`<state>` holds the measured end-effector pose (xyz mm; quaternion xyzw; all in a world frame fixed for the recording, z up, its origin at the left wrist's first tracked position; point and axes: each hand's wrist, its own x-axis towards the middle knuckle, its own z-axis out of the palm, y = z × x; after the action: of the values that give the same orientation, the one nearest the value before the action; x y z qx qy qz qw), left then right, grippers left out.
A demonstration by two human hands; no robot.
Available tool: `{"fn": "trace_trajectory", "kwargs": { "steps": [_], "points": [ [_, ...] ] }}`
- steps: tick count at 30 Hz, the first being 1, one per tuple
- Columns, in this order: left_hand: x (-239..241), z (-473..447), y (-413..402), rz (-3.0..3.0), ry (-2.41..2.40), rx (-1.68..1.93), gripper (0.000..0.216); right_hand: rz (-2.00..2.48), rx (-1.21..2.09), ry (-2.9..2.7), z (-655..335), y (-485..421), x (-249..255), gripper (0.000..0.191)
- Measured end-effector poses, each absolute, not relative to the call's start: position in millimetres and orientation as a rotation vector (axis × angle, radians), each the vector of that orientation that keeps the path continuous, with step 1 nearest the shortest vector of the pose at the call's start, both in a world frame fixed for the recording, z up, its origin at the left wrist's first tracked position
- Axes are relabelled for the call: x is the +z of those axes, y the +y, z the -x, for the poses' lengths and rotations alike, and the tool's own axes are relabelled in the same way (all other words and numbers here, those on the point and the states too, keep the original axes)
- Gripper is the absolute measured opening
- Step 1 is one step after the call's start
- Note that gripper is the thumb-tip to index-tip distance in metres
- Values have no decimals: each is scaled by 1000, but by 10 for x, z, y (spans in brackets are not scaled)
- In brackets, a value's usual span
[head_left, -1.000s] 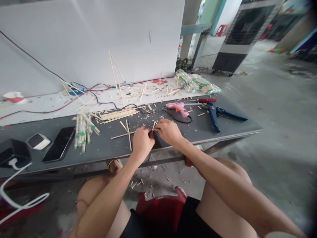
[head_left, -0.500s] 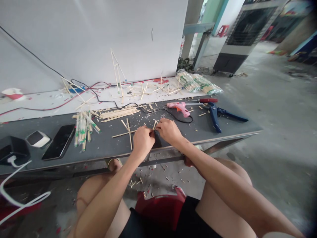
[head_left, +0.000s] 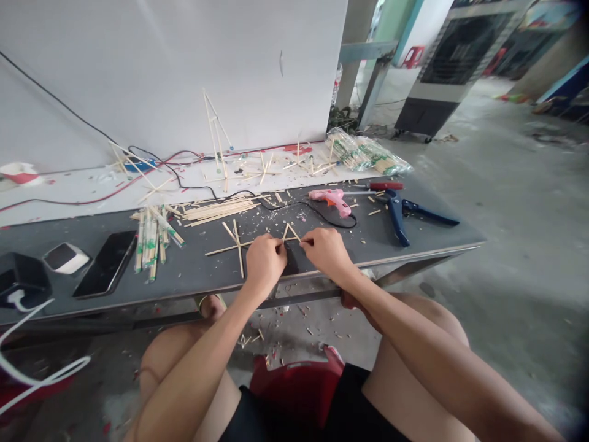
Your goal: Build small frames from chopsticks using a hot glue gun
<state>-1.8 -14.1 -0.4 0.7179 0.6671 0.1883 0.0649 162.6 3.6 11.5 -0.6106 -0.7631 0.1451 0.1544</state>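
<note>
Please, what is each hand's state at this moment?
Left hand: closed, pinching a small stick triangle at its left.
Right hand: closed, pinching its right corner.

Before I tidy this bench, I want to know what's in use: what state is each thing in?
Stick triangle: held; joints too small to judge.
Left hand: closed at its left corner.
Right hand: pinching its right corner.
Crossed sticks: lying beside the left hand.
Pink glue gun: on its side, unheld; on or off unclear.
Blue pipe cutter: handles apart.
Smartphone: flat, screen dark.
Loose wooden sticks: piled roughly parallel.
</note>
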Motion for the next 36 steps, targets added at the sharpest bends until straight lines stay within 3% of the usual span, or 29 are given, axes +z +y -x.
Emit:
{"fn": "trace_trajectory", "kwargs": {
  "steps": [12,21,36],
  "points": [
    [40,-9,-162,-2172,2038,480,27,1722,427,-2176,-1613,74,97,19],
    [55,-12,-158,-2172,2055,431,26,1325,197,-2418,-1496,290,25,28],
    [70,10,-139,-2179,2023,424,26,1314,256,-2446,-1473,343,-3,30]
  ]
}}
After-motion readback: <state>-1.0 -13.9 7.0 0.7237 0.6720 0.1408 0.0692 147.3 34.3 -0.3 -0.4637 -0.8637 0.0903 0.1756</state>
